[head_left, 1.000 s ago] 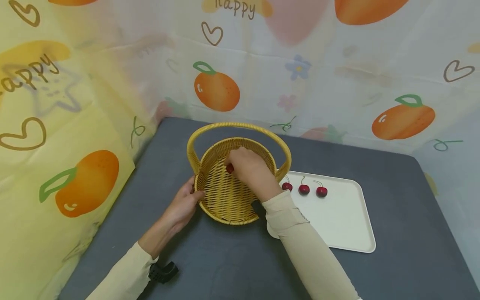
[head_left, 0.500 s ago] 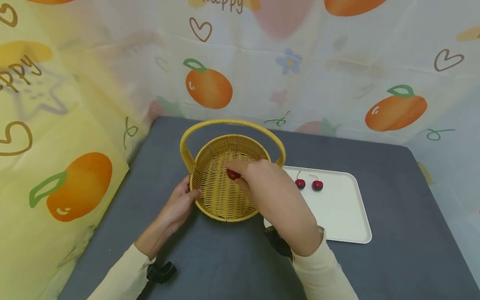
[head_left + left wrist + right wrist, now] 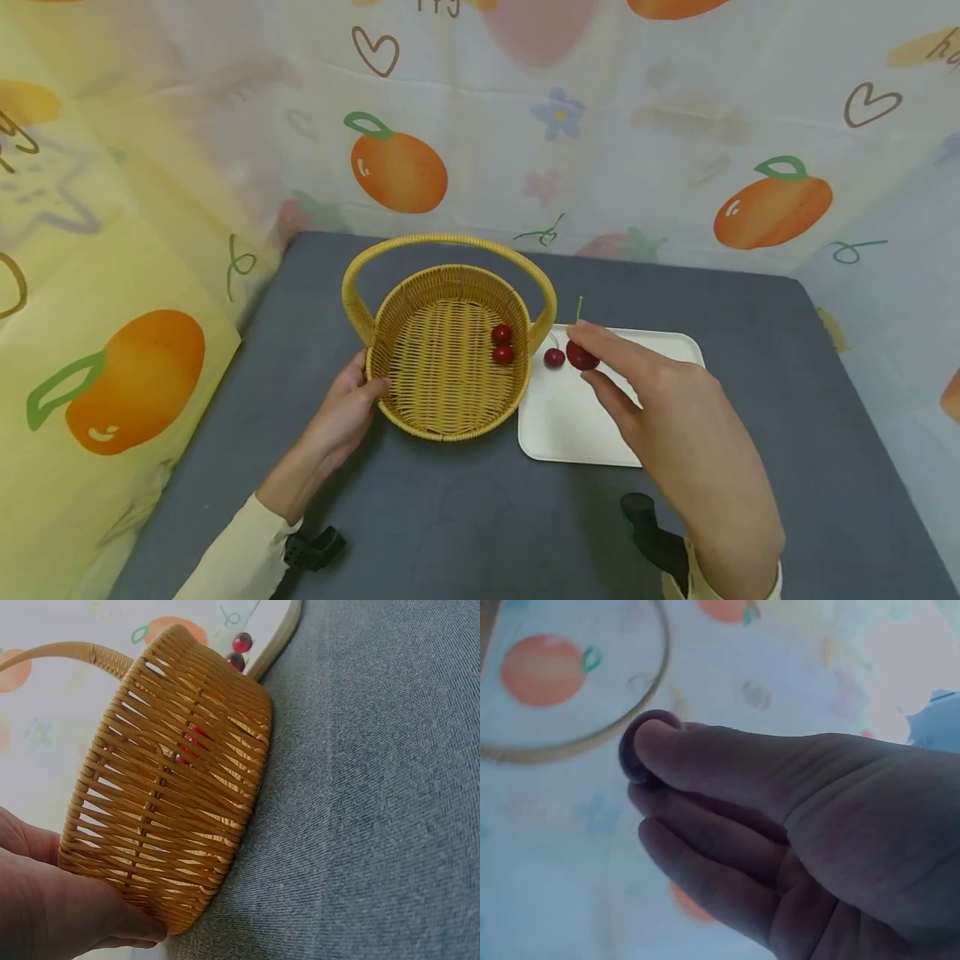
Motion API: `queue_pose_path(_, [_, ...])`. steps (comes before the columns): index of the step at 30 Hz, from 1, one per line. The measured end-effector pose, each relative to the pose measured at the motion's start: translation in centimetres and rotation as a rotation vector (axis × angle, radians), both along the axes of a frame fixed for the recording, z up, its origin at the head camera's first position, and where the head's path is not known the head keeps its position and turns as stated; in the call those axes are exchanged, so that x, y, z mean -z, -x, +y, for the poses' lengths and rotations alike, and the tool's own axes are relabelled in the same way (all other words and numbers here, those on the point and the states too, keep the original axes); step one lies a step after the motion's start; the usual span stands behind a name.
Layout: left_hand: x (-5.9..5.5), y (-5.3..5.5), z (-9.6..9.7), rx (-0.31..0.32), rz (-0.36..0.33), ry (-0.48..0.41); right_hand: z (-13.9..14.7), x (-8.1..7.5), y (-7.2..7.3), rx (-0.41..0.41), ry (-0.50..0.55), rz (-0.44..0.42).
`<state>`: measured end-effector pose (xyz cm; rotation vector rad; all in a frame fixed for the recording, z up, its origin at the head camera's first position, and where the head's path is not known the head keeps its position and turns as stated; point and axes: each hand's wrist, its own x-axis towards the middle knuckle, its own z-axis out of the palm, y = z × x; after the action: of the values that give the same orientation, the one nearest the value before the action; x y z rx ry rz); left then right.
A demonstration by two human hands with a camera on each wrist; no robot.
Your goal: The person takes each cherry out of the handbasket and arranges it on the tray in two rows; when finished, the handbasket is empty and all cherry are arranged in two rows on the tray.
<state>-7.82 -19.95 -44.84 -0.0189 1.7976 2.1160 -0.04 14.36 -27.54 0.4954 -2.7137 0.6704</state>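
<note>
A round yellow wicker basket (image 3: pixel 450 429) with a tall arched handle stands on the table. My left hand (image 3: pixel 341 417) grips its left rim, thumb over the edge. Two red cherries (image 3: pixel 502 355) lie inside, against the right side. Over the white tray (image 3: pixel 562 433), my right hand (image 3: pixel 682 417) pinches a dark red cherry (image 3: pixel 580 356) between thumb and finger, its green stem pointing up. Just left of that, a stemmed cherry (image 3: pixel 554 358) lies on the tray. The right hand covers the tray's right part. In the right wrist view the thumb partly hides the pinched cherry (image 3: pixel 632 761).
A grey cloth covers the table (image 3: pixel 450 517). Behind it and to the left hang printed cloth sheets (image 3: pixel 480 125) with oranges and hearts. The basket's handle (image 3: pixel 450 239) rises above its rim, and the tray stands close beside it on the right.
My right hand has moved right, from the basket to over the tray, with a cherry pinched in each frame. Two basket cherries now show. The left hand keeps its grip; the view has shifted.
</note>
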Motion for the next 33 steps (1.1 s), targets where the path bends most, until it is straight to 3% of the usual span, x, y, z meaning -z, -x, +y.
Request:
queue_pose_path(8, [-0.3, 0.0, -0.2, 0.001, 0.006, -0.007, 2.4, 3.9, 0.6, 0.069, -0.023, -0.031])
queue_pose_path(16, [-0.1, -0.2, -0.1, 0.008, -0.001, 0.002, 3.2, 10.0, 1.3, 0.091, -0.032, -0.199])
queue_pose_path(21, [-0.1, -0.2, -0.1, 0.009, 0.0, -0.013, 2.6, 12.8, 1.7, 0.08, -0.047, -0.261])
queue_pose_path(33, [0.0, -0.3, -0.1, 0.01, -0.003, -0.013, 1.0, 15.7, 3.0, 0.043, -0.079, -0.362])
